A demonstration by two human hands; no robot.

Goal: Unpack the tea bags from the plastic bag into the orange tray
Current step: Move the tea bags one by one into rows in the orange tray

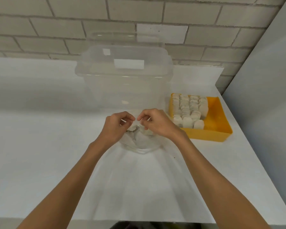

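**Q:** What was in front of the person?

**A:** A white worktop (40, 146) ran along a wall (40, 30) of pale brick. Both bare forearms reached forward from the bottom of the view and met near the middle.

**Q:** What were the hands doing?

**A:** The left grip (117, 128) had its fingers curled, with thumb and forefinger pinching the clear film at the top of the plastic bag (139, 142). The right grip (157, 124) sat just beside it, fingertips almost touching the left, and was also curled and pinching the film. The picture was too soft to show the exact hold.

**Q:** Where was the bag?

**A:** It lay crumpled on the worktop, directly under both hands. A few pale loose tea bags (147, 132) showed through it below the right knuckles.

**Q:** And the tray?

**A:** The orange tray (218, 116) stood on the worktop to the right of the hands, close to the right wrist. Rows of packed tea bags (188, 109) stood on end and filled its left part. Its right part showed bare orange floor.

**Q:** Anything else?

**A:** A large clear box (125, 76) with a lid stood just behind the hands, left of the tray. A plain grey panel (262, 96) closed off the right side.
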